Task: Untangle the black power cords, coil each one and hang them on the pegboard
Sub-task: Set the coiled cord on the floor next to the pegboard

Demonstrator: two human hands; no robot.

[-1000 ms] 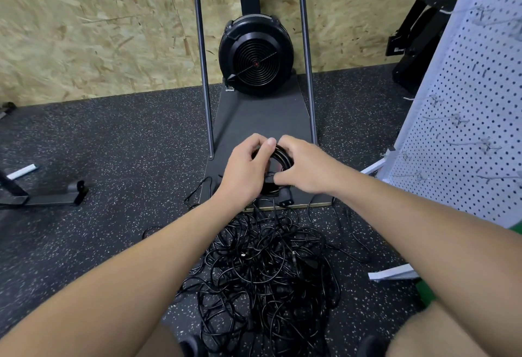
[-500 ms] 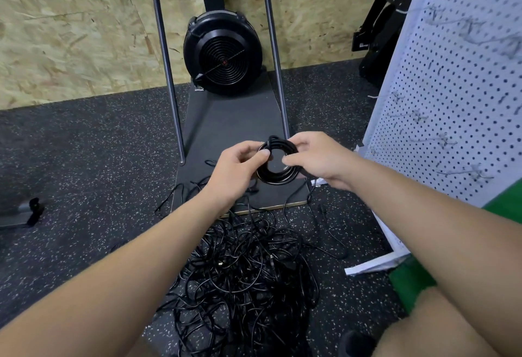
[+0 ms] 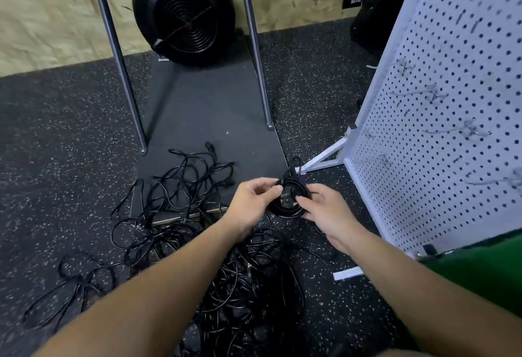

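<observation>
Above the speckled black rubber floor (image 3: 70,136), just off the near right corner of the dark flat platform (image 3: 209,108), I hold a small coiled black power cord (image 3: 291,204) between both hands. My left hand (image 3: 254,201) pinches the coil's left side with thumb and fingers curled around the loops; my right hand (image 3: 324,212) grips its right side, fingertips on the strands. Below my forearms, a big tangled heap of loose black cords (image 3: 226,266) sprawls over the floor and onto the platform's near edge. To my right stands the white perforated pegboard (image 3: 452,130) with blurred wire hooks. At the platform's far end sits a round black fan (image 3: 183,14) between two metal poles.
</observation>
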